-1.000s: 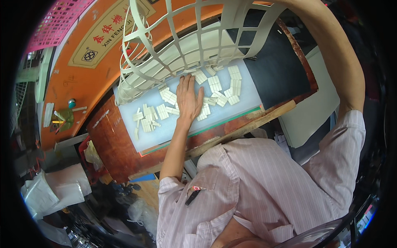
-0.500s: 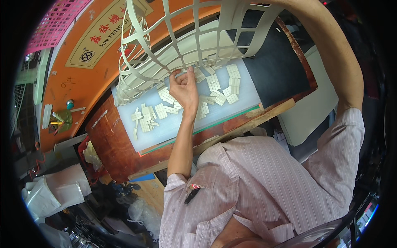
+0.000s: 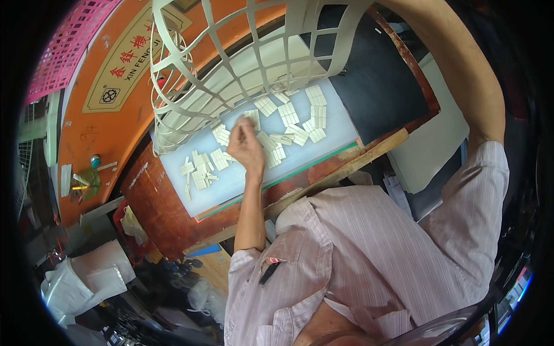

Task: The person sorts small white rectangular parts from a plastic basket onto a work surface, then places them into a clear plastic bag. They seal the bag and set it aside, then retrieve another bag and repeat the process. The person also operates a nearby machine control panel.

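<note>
My left hand (image 3: 247, 149) hovers over a white board (image 3: 231, 187), its fingers curled together and blurred at the tips. Whatever they may pinch is too small or smeared to make out. Around and beneath it lie several pale, flat rectangular pieces (image 3: 288, 114), some in small clusters, others loose. Just beyond the hand, a large off-white sheet cut into an open lattice (image 3: 234, 63) curves upward, its left part curled over. My right arm (image 3: 461, 63) reaches up along the right side to the top edge by the sheet. The right hand itself is out of the picture.
An orange machine panel (image 3: 75, 155) with a label plate stands at the left, a pink basket (image 3: 69, 52) above it. The board rests on a worn red-brown table (image 3: 156, 213). At right lies a dark mat (image 3: 381, 86). Bags (image 3: 92, 277) hang lower left.
My left hand has drawn back from the lattice sheet's lower edge toward me. The whole view has shifted a little, and the lattice appears farther left.
</note>
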Demonstrator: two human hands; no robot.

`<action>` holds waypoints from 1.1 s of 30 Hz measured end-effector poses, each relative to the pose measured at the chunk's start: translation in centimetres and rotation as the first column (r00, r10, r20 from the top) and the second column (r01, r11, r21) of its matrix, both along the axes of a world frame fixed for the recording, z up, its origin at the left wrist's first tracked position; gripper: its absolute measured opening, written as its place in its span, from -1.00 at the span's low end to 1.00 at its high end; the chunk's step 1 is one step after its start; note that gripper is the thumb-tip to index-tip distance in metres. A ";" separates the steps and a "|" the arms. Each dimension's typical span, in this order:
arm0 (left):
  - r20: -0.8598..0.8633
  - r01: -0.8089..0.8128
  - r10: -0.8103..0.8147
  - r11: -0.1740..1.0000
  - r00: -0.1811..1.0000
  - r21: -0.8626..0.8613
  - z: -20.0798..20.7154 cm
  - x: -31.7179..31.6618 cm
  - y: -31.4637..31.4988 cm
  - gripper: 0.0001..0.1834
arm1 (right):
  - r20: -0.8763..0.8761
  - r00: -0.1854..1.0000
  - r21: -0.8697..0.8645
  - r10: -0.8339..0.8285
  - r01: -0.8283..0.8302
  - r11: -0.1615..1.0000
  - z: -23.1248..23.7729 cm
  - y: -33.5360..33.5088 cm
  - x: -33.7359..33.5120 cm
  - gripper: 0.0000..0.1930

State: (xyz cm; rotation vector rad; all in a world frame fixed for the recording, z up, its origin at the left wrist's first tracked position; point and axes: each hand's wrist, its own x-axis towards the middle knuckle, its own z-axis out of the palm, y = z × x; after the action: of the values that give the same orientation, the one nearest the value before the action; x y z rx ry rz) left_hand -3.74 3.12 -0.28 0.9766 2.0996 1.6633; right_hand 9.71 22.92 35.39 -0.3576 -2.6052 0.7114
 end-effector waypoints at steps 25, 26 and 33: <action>0.443 0.472 -0.382 0.875 0.811 -0.110 1.3 6.2 5.6 -0.64 | 0.083 0.996 -0.031 -0.015 0.017 0.999 0.6 -0.8 -0.6 -0.74; 0.412 0.475 -0.369 0.858 0.833 -0.194 1.4 6.0 5.0 -0.63 | 0.101 0.994 -0.089 0.048 -0.039 0.995 1.1 -0.6 -0.5 -0.74; -0.187 0.455 -0.501 0.857 0.845 -0.241 3.3 7.2 3.0 -0.74 | -0.178 0.977 0.082 0.116 -0.102 0.991 -1.9 0.8 -1.0 -0.73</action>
State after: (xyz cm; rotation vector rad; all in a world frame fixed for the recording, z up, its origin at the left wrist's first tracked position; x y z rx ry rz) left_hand 3.47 6.16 3.06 1.5534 1.8855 1.1186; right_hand 8.71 23.71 33.49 -0.1218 -2.4830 0.6505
